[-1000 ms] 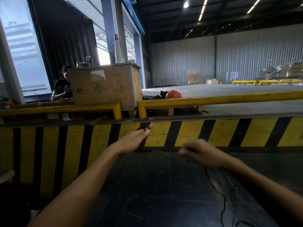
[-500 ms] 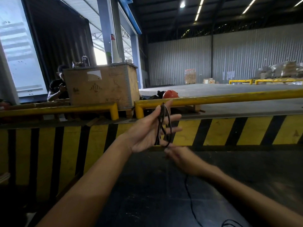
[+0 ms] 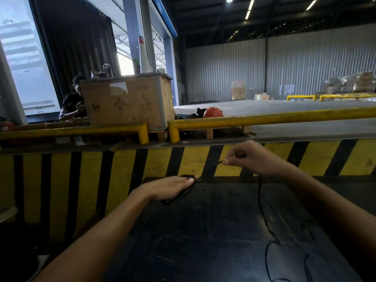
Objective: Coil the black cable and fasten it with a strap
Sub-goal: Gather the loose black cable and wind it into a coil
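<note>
the left hand (image 3: 169, 187) lies palm down over the cable (image 3: 261, 210) coils, so their number and whether a strap is among them cannot be told. the right hand (image 3: 247, 157) pinches the cable, but its curled fingers hide the grip. the cable's slack runs off the bottom edge of the picture, its end out of sight. both forearms are cut by the bottom and right edges. a crate (image 3: 127, 102) hides most of a seated person (image 3: 72, 106). far pallets (image 3: 238, 92) are too blurred to read.
</note>
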`<state>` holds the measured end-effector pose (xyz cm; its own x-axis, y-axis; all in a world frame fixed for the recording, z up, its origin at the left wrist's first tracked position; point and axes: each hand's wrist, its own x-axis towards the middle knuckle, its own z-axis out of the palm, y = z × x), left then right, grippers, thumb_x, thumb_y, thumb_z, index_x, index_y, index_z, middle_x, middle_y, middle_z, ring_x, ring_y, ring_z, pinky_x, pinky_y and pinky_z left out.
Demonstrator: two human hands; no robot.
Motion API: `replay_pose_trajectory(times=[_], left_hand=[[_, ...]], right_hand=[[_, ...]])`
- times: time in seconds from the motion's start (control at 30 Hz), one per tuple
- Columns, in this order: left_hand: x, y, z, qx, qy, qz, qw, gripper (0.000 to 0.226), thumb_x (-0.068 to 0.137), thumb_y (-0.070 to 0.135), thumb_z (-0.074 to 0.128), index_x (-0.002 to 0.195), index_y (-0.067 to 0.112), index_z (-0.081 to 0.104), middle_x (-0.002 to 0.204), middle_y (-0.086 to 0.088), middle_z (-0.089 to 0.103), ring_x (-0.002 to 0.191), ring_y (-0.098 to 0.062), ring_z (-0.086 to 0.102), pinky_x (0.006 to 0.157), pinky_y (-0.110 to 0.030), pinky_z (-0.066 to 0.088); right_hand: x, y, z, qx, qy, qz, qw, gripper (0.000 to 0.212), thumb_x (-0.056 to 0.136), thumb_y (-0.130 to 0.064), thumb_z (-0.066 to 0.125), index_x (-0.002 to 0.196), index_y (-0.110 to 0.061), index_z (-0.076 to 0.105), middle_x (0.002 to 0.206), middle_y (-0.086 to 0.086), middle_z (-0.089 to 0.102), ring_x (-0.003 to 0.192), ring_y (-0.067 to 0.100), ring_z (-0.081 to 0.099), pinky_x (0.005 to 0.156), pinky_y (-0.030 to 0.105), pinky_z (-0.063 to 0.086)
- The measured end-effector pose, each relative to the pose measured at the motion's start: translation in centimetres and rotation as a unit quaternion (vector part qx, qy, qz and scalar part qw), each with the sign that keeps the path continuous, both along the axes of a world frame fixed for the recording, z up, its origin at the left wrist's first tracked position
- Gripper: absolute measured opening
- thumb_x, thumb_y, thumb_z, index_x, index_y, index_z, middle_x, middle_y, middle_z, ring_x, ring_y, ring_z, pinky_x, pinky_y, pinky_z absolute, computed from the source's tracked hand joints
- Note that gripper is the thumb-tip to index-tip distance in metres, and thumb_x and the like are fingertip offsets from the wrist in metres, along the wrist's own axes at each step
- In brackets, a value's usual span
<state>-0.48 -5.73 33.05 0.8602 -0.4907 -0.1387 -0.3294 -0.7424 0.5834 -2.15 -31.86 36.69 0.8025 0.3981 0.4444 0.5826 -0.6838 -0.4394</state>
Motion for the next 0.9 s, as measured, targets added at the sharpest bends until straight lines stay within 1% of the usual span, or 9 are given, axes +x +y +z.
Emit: replay_pose_trajectory(times=[0.07, 0.17, 0.27, 0.37, 0.47, 0.53, 0.67, 0.8, 0.9], left_hand=[[-1.3, -0.5, -0.1, -0.055, 0.105, -0.042, 0.992, 0.030, 0.095, 0.055, 0.025, 0.118, 0.059, 0.045, 0.130, 0.006, 0.054, 0.103, -0.007, 0.055, 0.079, -0.028, 0.048], [-2.4, -1.3, 0.5, -0.236, 0.266, -0.119, 0.927, 0.035, 0.091, 0.056, 0.031, 0.123, 0.060, 0.043, 0.138, 0.007, 0.046, 0.126, -0.026, 0.049, 0.089, -0.052, 0.050], [-2.9, -2.5, 2.0, -0.409, 0.341, -0.191, 0.825, 0.045, 0.090, 0.052, 0.036, 0.134, 0.049, 0.042, 0.144, -0.005, 0.048, 0.127, -0.035, 0.049, 0.090, -0.063, 0.046], [-2.8, -3.6, 4.3, -0.547, 0.293, -0.217, 0.753, 0.047, 0.091, 0.051, 0.034, 0.137, 0.044, 0.040, 0.136, -0.006, 0.057, 0.119, -0.032, 0.057, 0.090, -0.068, 0.043], [-2.0, -4.2, 5.3, -0.580, 0.178, -0.128, 0.784, 0.038, 0.094, 0.052, 0.028, 0.126, 0.051, 0.050, 0.133, -0.002, 0.056, 0.121, -0.026, 0.054, 0.081, -0.063, 0.050], [-1.3, -4.1, 4.4, -0.564, 0.098, -0.060, 0.818, 0.036, 0.096, 0.049, 0.024, 0.120, 0.055, 0.050, 0.143, -0.001, 0.044, 0.130, -0.026, 0.043, 0.081, -0.056, 0.049], [-0.3, -3.1, 2.4, -0.500, -0.020, 0.029, 0.866, 0.038, 0.098, 0.047, 0.023, 0.133, 0.053, 0.036, 0.156, -0.006, 0.026, 0.142, -0.030, 0.025, 0.099, -0.063, 0.033], [0.0, -2.3, 1.1, -0.267, -0.121, 0.046, 0.955, 0.044, 0.096, 0.051, 0.025, 0.139, 0.048, 0.032, 0.150, -0.004, 0.038, 0.133, -0.025, 0.038, 0.107, -0.053, 0.034], [-0.6, -2.3, 0.1, -0.113, -0.084, 0.023, 0.990, 0.047, 0.096, 0.052, 0.023, 0.139, 0.038, 0.039, 0.126, 0.001, 0.054, 0.111, -0.016, 0.049, 0.103, -0.044, 0.039]], right_hand=[[0.6, -0.7, 0.5, 0.049, -0.056, -0.050, 0.996, 0.011, 0.081, -0.034, 0.066, 0.073, -0.036, 0.059, 0.069, -0.019, 0.065, 0.068, -0.013, 0.058, 0.055, 0.013, 0.039], [1.1, -0.5, -0.6, 0.110, -0.104, -0.117, 0.982, 0.011, 0.083, -0.038, 0.064, 0.074, -0.035, 0.059, 0.068, -0.009, 0.061, 0.066, -0.005, 0.058, 0.054, 0.016, 0.039], [0.6, 1.4, -3.6, 0.127, 0.004, -0.095, 0.987, 0.019, 0.094, -0.036, 0.048, 0.092, -0.024, 0.064, 0.082, -0.001, 0.065, 0.070, 0.004, 0.060, 0.063, 0.029, 0.051], [-1.4, 4.5, -7.9, -0.010, 0.098, -0.023, 0.995, 0.024, 0.099, -0.032, 0.037, 0.117, -0.026, 0.052, 0.099, 0.004, 0.066, 0.086, 0.017, 0.065, 0.076, 0.036, 0.056], [-3.5, 6.4, -10.0, -0.126, 0.134, 0.025, 0.983, 0.019, 0.099, -0.036, 0.037, 0.105, -0.021, 0.047, 0.086, 0.004, 0.062, 0.073, 0.021, 0.060, 0.067, 0.041, 0.052], [-3.7, 5.9, -9.0, -0.160, 0.158, 0.042, 0.973, 0.011, 0.098, -0.034, 0.041, 0.100, -0.026, 0.049, 0.082, -0.006, 0.058, 0.071, 0.012, 0.058, 0.063, 0.032, 0.049], [-2.8, 2.7, -5.6, -0.155, 0.101, 0.017, 0.983, 0.005, 0.092, -0.031, 0.053, 0.097, -0.032, 0.053, 0.084, -0.012, 0.058, 0.076, -0.001, 0.059, 0.066, 0.019, 0.047], [-2.4, 0.2, -2.6, -0.116, -0.022, -0.024, 0.993, 0.005, 0.088, -0.031, 0.058, 0.092, -0.033, 0.057, 0.079, -0.015, 0.058, 0.076, -0.005, 0.059, 0.067, 0.019, 0.049], [-2.5, -1.0, 0.0, -0.061, -0.094, -0.044, 0.993, 0.005, 0.083, -0.037, 0.059, 0.082, -0.037, 0.054, 0.070, -0.015, 0.055, 0.067, -0.008, 0.057, 0.057, 0.013, 0.040]])
